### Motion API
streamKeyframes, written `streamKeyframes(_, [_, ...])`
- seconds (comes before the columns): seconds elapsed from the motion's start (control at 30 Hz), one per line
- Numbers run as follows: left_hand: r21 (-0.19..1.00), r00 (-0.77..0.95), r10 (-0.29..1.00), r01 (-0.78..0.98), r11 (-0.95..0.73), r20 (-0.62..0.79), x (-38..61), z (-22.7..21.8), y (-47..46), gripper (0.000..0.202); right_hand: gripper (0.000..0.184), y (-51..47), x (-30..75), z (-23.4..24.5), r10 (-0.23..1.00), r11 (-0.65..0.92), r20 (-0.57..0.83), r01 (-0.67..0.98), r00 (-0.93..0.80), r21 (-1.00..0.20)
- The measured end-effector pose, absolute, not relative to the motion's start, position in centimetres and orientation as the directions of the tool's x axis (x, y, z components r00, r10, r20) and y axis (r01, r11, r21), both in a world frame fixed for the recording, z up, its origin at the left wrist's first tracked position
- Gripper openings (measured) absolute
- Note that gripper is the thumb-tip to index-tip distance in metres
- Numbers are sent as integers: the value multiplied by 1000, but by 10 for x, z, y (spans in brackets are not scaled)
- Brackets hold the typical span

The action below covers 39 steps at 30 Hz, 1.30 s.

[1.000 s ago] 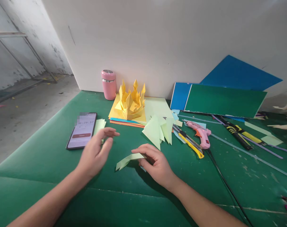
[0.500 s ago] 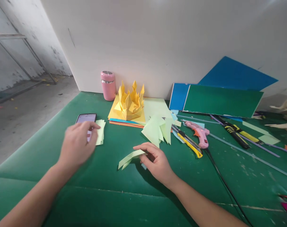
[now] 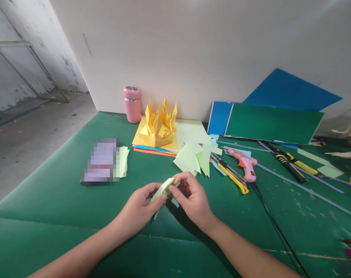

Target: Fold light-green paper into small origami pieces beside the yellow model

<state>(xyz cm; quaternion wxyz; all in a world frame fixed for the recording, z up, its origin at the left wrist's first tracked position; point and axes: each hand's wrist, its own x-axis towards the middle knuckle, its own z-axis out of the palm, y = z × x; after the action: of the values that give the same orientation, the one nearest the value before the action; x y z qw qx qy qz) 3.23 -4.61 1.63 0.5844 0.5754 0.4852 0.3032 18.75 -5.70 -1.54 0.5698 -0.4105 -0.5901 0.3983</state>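
Both hands are closed on one piece of folded light green paper (image 3: 163,188), held just above the green tabletop. My left hand (image 3: 143,200) pinches its left side between thumb and fingers. At the other end, my right hand (image 3: 192,199) grips the paper with thumb and fingertips, which partly hide it. Beyond my right hand lie several folded light green paper pieces (image 3: 188,158) in a loose pile. A small stack of light green paper (image 3: 123,162) sits to the left, beside a phone (image 3: 101,160) whose screen is blurred out.
A yellow folded-paper crown (image 3: 159,129) stands on coloured sheets at the back, near a pink flask (image 3: 133,105). To the right are a yellow utility knife (image 3: 231,175), a pink glue gun (image 3: 245,162) with its cord, pliers (image 3: 289,166) and paper strips. Blue and green boards (image 3: 273,122) lean on the wall.
My left hand has moved right, from over the phone to the folded paper, and now grips it. The paper is tilted up more between both hands. My right hand has barely moved.
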Motion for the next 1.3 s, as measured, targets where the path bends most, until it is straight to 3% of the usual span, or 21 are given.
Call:
streamKeyframes(0.2, [945, 338, 882, 128, 301, -327, 33, 19, -45, 39, 5, -59, 192, -7, 866, 498, 489, 247, -100, -831])
streamKeyframes(0.6, [937, 304, 892, 210, 279, -334, 30, 17, -41, 33, 13, -61, 194, -8, 751, 587, 636, 622, -179, -518])
streamKeyframes(0.97, [902, 340, 851, -17, 431, -401, 31, 23, -41, 29, 17, -66, 194, -5, 660, 635, 682, 718, -314, -284])
streamKeyframes(1.07, [904, 362, 844, -6, 428, -396, 29, 23, -39, 31, 17, -68, 193, -4, 623, 656, 694, 724, -361, -212])
streamKeyframes(1.17, [922, 373, 850, 47, 384, -373, 27, 21, -39, 36, 17, -69, 192, -2, 616, 669, 696, 712, -369, -215])
streamKeyframes(1.3, [940, 377, 861, 99, 328, -340, 27, 19, -39, 42, 15, -68, 192, -4, 670, 688, 672, 604, -316, -403])
